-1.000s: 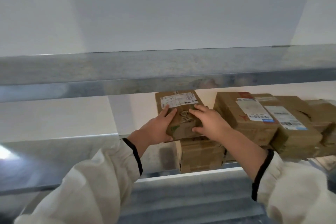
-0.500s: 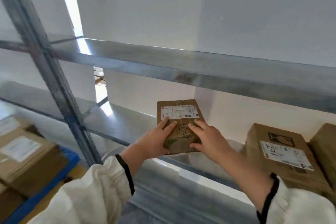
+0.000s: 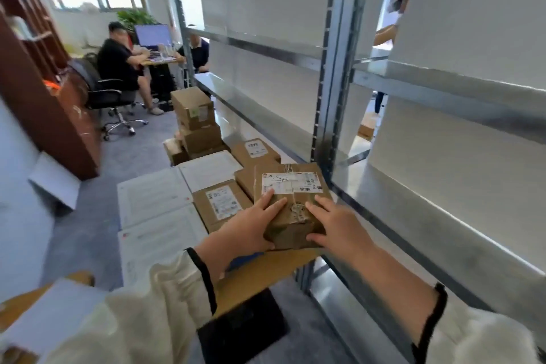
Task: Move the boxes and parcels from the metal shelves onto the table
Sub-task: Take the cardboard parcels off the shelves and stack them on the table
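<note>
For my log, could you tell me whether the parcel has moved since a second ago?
Yes: the parcel has left the shelf and is now left of its post.

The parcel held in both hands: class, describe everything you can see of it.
The parcel is a small brown cardboard box. A white shipping label crosses the far end of its top, with clear tape over it and a crumpled patch in the middle. The left hand and right hand grip its near end, fingers on top, thumbs on the near side. It is over other boxes, beside the metal shelves.
</note>
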